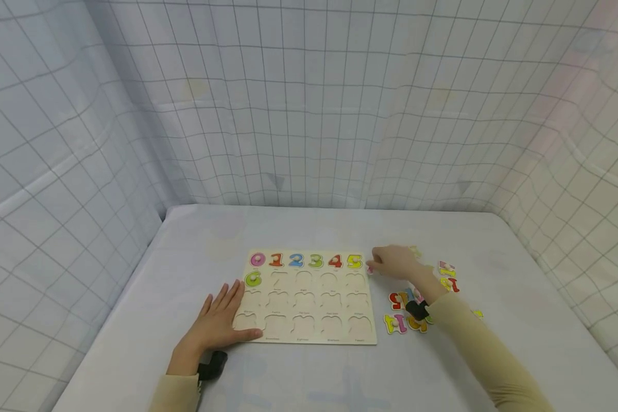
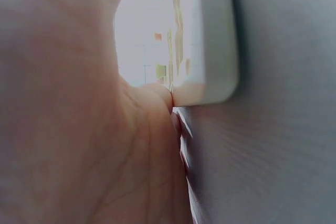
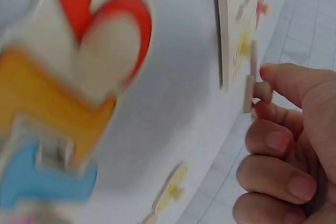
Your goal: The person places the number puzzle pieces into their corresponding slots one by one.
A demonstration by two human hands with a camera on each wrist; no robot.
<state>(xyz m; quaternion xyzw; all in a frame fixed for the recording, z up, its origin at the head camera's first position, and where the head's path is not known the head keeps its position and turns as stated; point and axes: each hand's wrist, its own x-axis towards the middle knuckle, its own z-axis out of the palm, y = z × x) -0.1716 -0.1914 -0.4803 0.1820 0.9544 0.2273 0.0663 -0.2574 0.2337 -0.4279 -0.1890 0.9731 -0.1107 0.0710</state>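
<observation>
The right hand (image 1: 393,262) pinches a small number piece (image 3: 251,80) by its peg between thumb and forefinger, just right of the puzzle board (image 1: 309,326), near centre frame beside the yellow 5 (image 1: 355,261). The piece is edge-on in the wrist view, its long axis running top to bottom of that frame; its numeral cannot be read. The left hand (image 1: 218,323) lies flat with fingers spread on the board's lower left corner, steadying it. To seat the piece well, the person should probably turn it flat, match its outline to the empty recess, and lower it squarely. Loose numbers (image 1: 405,312) lie on the worktop (image 1: 149,320) at lower right.
</observation>
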